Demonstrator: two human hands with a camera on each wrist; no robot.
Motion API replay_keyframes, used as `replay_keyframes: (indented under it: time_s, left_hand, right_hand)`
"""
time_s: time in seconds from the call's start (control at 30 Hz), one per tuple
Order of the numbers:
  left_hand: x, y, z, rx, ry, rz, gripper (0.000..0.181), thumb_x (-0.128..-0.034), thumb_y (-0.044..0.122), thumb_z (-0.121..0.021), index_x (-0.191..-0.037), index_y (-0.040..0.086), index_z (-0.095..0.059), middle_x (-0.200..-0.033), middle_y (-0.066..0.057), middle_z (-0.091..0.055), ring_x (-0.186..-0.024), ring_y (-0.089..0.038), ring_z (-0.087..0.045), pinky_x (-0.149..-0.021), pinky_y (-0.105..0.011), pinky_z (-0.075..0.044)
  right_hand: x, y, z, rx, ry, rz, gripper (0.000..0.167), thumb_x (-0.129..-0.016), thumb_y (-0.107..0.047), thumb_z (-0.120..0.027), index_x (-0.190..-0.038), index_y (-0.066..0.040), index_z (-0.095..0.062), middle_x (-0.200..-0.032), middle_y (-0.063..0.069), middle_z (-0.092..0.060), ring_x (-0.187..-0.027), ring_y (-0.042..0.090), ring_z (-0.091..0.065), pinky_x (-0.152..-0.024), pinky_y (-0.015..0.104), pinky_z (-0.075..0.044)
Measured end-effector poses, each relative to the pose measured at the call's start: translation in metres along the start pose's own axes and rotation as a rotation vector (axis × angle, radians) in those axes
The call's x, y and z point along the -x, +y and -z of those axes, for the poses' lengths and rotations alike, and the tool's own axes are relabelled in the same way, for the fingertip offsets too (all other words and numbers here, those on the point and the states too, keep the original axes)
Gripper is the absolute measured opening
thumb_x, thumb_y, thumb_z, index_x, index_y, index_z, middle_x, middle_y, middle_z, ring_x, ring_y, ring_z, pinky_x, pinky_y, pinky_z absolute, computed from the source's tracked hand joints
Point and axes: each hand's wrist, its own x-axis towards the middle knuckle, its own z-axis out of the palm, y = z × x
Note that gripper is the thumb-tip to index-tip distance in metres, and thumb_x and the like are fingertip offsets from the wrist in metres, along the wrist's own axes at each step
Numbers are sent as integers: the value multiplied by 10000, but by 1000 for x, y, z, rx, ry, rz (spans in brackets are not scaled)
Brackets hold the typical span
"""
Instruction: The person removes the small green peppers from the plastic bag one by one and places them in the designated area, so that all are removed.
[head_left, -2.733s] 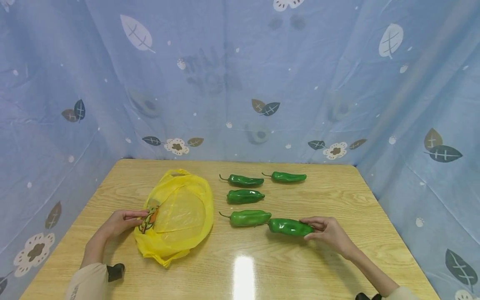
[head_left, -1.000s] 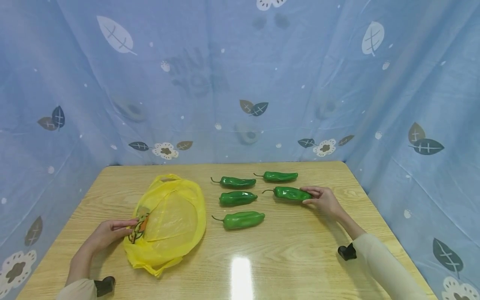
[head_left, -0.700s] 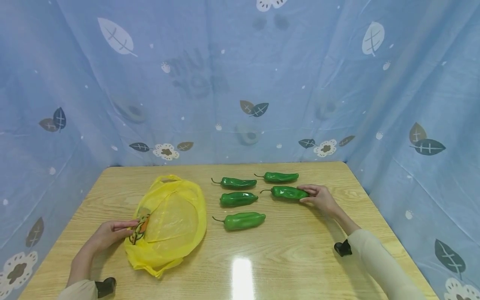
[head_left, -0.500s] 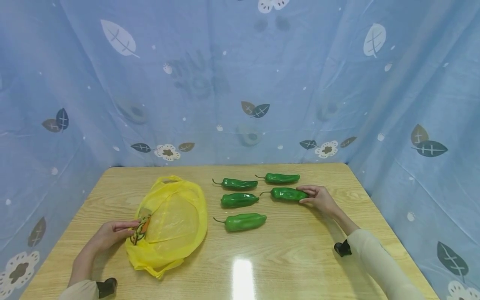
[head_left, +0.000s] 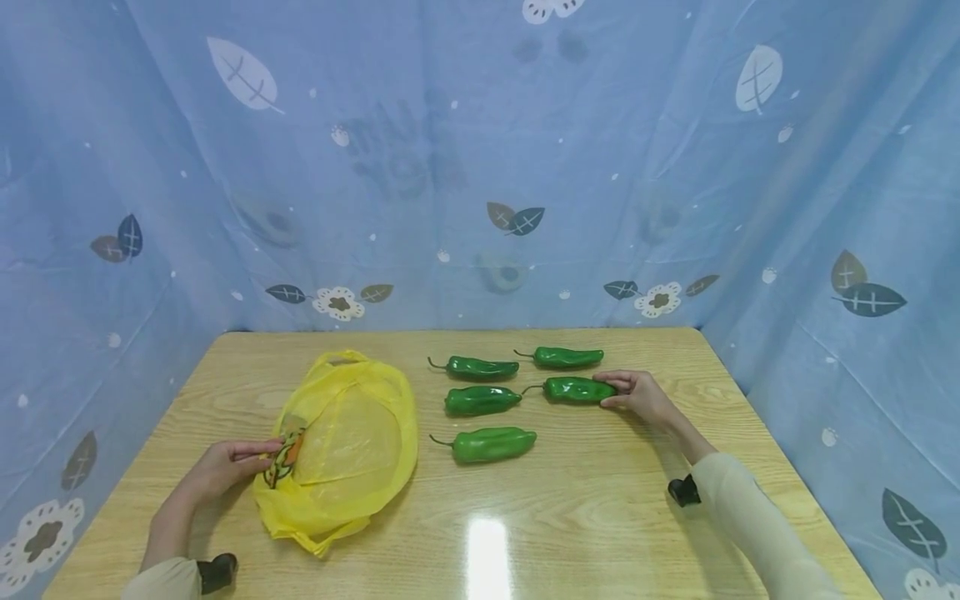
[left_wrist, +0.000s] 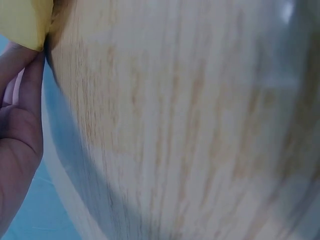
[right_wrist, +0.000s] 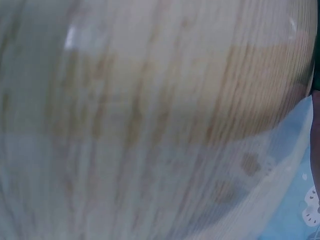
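Note:
A yellow plastic bag [head_left: 352,450] lies spread with its mouth facing up at the left of the table. My left hand [head_left: 225,468] pinches its left rim, beside a printed orange and green patch. In the left wrist view, thumb and fingers [left_wrist: 22,95] meet at the bag's edge [left_wrist: 25,22]. On the right, my right hand [head_left: 637,398] holds the tip end of a glossy green chili pepper [head_left: 573,389] between thumb and fingers, its stem pointing left. That pepper appears to lie on the table. Only a sliver of the right hand [right_wrist: 315,140] shows in the right wrist view.
More green chili peppers lie in the middle: one at the back right [head_left: 567,357], one at the back left [head_left: 480,367], a stemless-looking one [head_left: 482,400] and a lighter one [head_left: 492,445] in front. The wooden table [head_left: 585,525] meets a blue patterned curtain [head_left: 450,167].
My right hand has carried its pepper from beside the lighter pepper back to below the back-right one, then slightly left. The left hand keeps its hold on the bag.

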Motion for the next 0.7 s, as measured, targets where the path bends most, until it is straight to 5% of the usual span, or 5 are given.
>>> replay_keyframes:
  time_s: [0.13,0.3,0.43,0.57,0.7]
  left_hand:
    - [1,0,1,-3,8,-6,393,-922,174,-653,-1223,-75,-616,-1275,-269,-561,-940,129,-530,-779,-164,-502]
    - [1,0,-1,13,22,-7,394,-913,166,-662,-1212,-87,-617,-1275,-286,-554,-936,129,-534,-779,-162,-504]
    - [-2,2,-4,-12,26,-47,326,-909,89,-653,-1179,-92,-633,-1256,-307,-558,-993,-49,-630,-777,-220,-540]
    - [-8,16,-7,-251,68,-109,212,-863,-28,-663,-1070,-31,-704,-1198,-254,-619,-1039,-370,-621,-792,-375,-558]
    - [-13,31,-10,-476,98,-175,194,-797,-97,-685,-960,-5,-739,-1149,-255,-640,-998,-456,-596,-750,-481,-545]
  right_hand:
    - [-1,-1,2,-11,-23,-1,499,-797,35,-738,-1251,132,-555,-1270,293,-548,-1226,360,-472,-832,228,-529]
    - [0,-5,3,-18,-29,-16,491,-794,62,-730,-1248,129,-559,-1278,293,-540,-1232,356,-467,-844,234,-526]
    - [-1,-7,3,-17,-28,-35,511,-783,66,-736,-1259,118,-556,-1293,279,-531,-1238,335,-471,-834,237,-530]
    - [-2,-8,3,35,-45,-28,545,-784,56,-738,-1292,89,-544,-1324,269,-507,-1281,398,-399,-867,263,-518]
    - [-1,-14,2,84,-85,-7,572,-801,43,-728,-1330,76,-512,-1366,270,-462,-1294,425,-368,-959,355,-454]
